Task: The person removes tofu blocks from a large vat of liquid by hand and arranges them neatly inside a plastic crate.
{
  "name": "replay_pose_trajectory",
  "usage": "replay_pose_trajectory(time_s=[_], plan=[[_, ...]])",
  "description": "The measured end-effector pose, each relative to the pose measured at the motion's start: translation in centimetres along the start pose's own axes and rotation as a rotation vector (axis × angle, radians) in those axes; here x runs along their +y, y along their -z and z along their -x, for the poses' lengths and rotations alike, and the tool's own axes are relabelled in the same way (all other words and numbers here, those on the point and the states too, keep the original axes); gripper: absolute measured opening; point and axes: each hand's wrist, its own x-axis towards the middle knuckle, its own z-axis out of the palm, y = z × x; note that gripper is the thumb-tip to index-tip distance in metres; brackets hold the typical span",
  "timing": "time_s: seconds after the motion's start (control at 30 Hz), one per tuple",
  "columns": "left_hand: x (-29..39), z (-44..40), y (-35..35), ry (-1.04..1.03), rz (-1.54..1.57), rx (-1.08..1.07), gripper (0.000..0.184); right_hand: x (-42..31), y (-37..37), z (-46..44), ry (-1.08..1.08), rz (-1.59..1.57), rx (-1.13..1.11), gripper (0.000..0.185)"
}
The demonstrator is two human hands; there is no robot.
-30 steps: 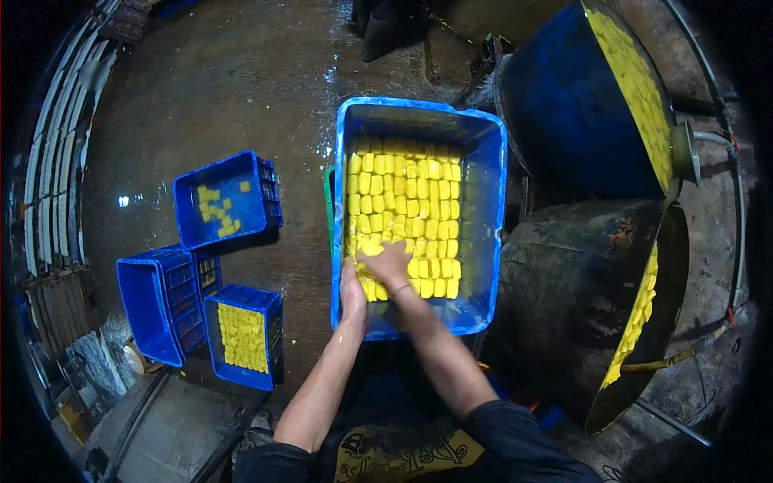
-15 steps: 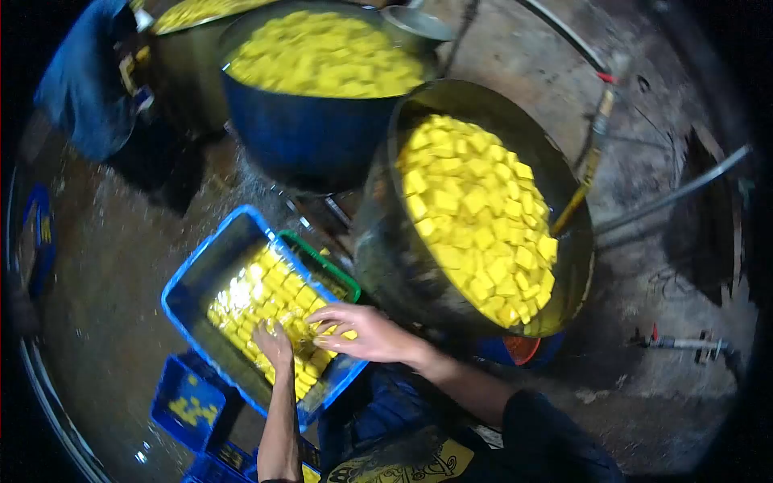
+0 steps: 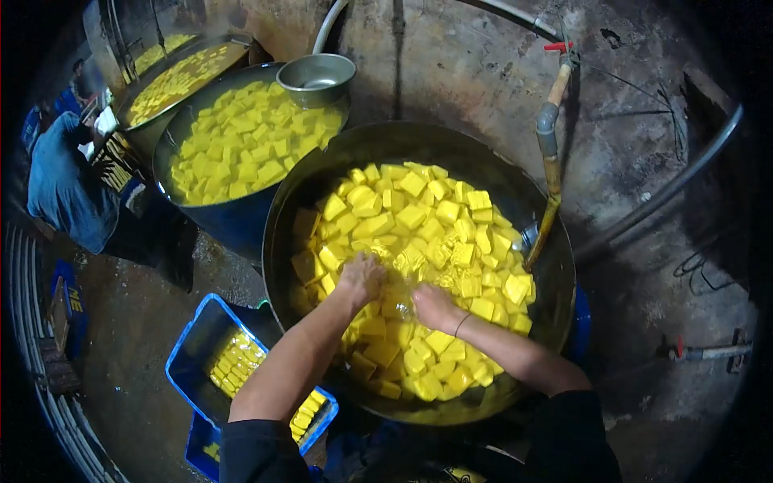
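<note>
Yellow blocks that look like tofu [image 3: 411, 213] lie in water in a large round metal vat [image 3: 278, 241] in front of me. My left hand [image 3: 364, 278] reaches into the vat's middle, its fingers bent down among the blocks. To its right, my right hand [image 3: 435, 307] also dips in, a thin band round the wrist. Ripples spread over the water between the two hands. The fingertips of both are hidden by water and blocks, so any grip is out of sight. At lower left, a blue crate [image 3: 189, 342] holds rows of yellow blocks, partly behind my left arm.
Behind the vat's left side stands a second vat [image 3: 165, 181] of yellow blocks, with a metal bowl [image 3: 316, 74] at its rim. A pipe [image 3: 550, 141] with a red valve hangs into my vat at right. A person [image 3: 72, 181] bends at far left.
Both my hands have left the blocks in the blue crate and moved up and right into the large vat. My view has turned toward that vat.
</note>
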Motion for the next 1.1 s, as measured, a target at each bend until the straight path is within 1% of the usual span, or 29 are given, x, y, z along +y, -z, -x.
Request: replay_pose_trajectory(time_s=[0.03,0.07,0.1,0.13,0.17,0.2,0.23,0.27,0.3,0.33,0.37,0.4,0.43,0.47,0.5,0.53,0.6,0.63,0.67,0.73,0.77,0.8,0.87,0.9,0.93,1.0,1.03,1.07,1.1], plan=[[-0.3,-0.5,0.0,-0.022,-0.073,-0.037,0.05,0.9,-0.1,-0.7,0.065,-0.016,-0.182,0.043],[-0.1,0.3,1.9,0.002,-0.007,-0.06,0.049,2.0,0.2,-0.9,0.073,-0.022,-0.179,0.043],[-0.2,0.5,2.9,0.027,0.061,-0.081,0.049,3.4,1.1,-1.1,0.175,-0.235,-0.11,0.041],[-0.7,0.3,3.0,0.038,0.059,-0.084,0.049,4.6,1.9,-1.6,0.279,-0.447,-0.043,0.038],[-1.3,0.2,2.6,0.08,0.138,-0.002,0.046,4.5,6.4,-0.4,0.214,-0.526,-0.025,0.032],[-1.8,0.0,2.5,0.12,0.217,0.083,0.044,5.9,7.5,-1.7,0.219,-0.584,0.014,0.031],[-2.0,-0.7,4.3,0.176,0.369,0.014,0.037,7.5,8.6,-3.0,0.223,-0.64,0.056,0.03],[-2.3,-1.2,4.9,0.18,0.366,0.012,0.037,8.1,11.4,-3.3,0.168,-0.662,0.106,0.029],[-2.6,-1.7,5.3,0.113,0.566,0.168,0.04,8.9,13.0,-4.6,0.071,-0.64,0.114,0.029],[-2.9,-2.1,5.8,0.044,0.765,0.329,0.043,8.8,15.3,-5.3,0.048,-0.479,0.123,0.027],[-2.8,-2.7,6.7,0.017,0.753,0.279,0.046,8.7,15.0,-6.5,0.07,-0.366,0.226,0.024],[-2.5,-3.7,5.7,0.026,0.753,0.282,0.046,8.7,14.2,-7.9,0.093,-0.251,0.327,0.022],[-2.1,-4.9,4.2,0.035,0.564,0.394,0.046,8.4,13.2,-9.3,0.102,-0.249,0.327,0.022],[-2.0,-6.3,2.3,0.043,0.372,0.498,0.046,8.2,11.9,-10.4,0.115,-0.17,0.346,0.02],[-2.2,-8.0,0.3,0.064,0.364,0.448,0.048,8.2,10.8,-11.2,0.128,-0.089,0.365,0.019],[-2.1,-8.5,-0.7,0.067,0.362,0.451,0.048,8.4,9.9,-11.7,0.132,-0.087,0.367,0.019],[-1.7,-9.0,-0.4,0.208,0.742,0.628,0.045,9.3,8.8,-12.8,0.157,-0.069,0.35,0.023],[-1.7,-8.5,0.3,0.268,0.854,0.509,0.045,10.1,8.2,-13.2,0.105,-0.275,0.365,0.028],[-1.7,-8.3,0.6,0.268,0.856,0.507,0.045,10.8,8.6,-12.9,0.104,-0.275,0.362,0.028],[-1.6,-7.9,0.8,0.188,1.291,0.737,0.04,11.9,11.2,-11.5,0.176,-0.66,0.253,0.037],[-1.5,-7.4,2.1,0.281,1.462,0.614,0.034,11.9,12.3,-10.7,0.091,-0.84,0.163,0.04],[-1.3,-7.4,2.8,0.28,1.467,0.617,0.034,11.7,12.9,-10.1,0.091,-0.834,0.16,0.04],[-0.6,-7.7,3.7,0.173,2.398,0.584,0.031,11.0,13.6,-9.0,0.252,-1.046,0.271,0.044],[-0.5,-8.6,3.2,0.108,2.328,0.664,0.034,10.4,13.9,-8.8,0.288,-1.085,0.218,0.048],[-0.2,-8.9,3.0,0.101,2.33,0.662,0.034,9.8,14.1,-8.8,0.285,-1.081,0.221,0.048],[1.5,-8.9,5.1,0.341,2.585,0.706,0.036,8.5,14.4,-9.1,0.304,-0.854,0.223,0.049],[2.2,-9.1,5.5,0.348,2.646,0.784,0.036,7.4,14.3,-9.1,0.237,-0.791,0.271,0.047],[2.6,-9.6,5.4,0.345,2.648,0.785,0.036,7.1,14.3,-9.0,0.237,-0.788,0.27,0.047],[2.9,-10.2,5.4,0.3,2.773,0.852,0.037,6.7,14.5,-9.0,0.212,-0.824,0.33,0.044]])
